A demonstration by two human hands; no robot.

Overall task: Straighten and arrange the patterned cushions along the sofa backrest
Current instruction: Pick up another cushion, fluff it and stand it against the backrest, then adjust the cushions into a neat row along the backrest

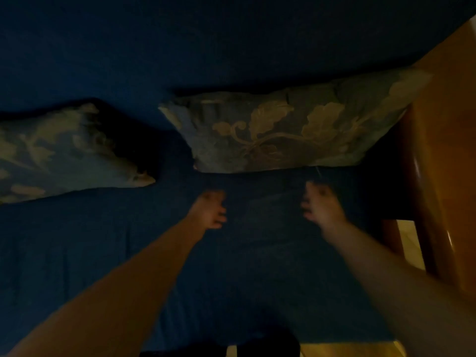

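Light: dim, hands blurred.
Sofa (231,266): dark blue seat across the lower part of the view, backrest (231,47) of the same blue above.
Right cushion (283,132): leaf-patterned, propped against the backrest at the right end of the seat, right corner touching the wooden armrest (443,150); top edge tilted, higher on the right.
Left cushion (64,153): same pattern, toward the left end of the seat, partly cut off by the frame edge, lying skewed with one corner pointing toward the middle of the seat.
Gap: bare blue seat between the two cushions, not touching.
Left hand (210,210): reaching forward over the seat, just below the right cushion's lower left corner, fingers loosely spread, grasping nothing.
Right hand (322,204): reaching forward just below the right cushion's lower edge, fingers loose, grasping nothing; contact with the cushion impossible to tell through the blur.
Floor (412,248): pale strip beside the armrest at the right.
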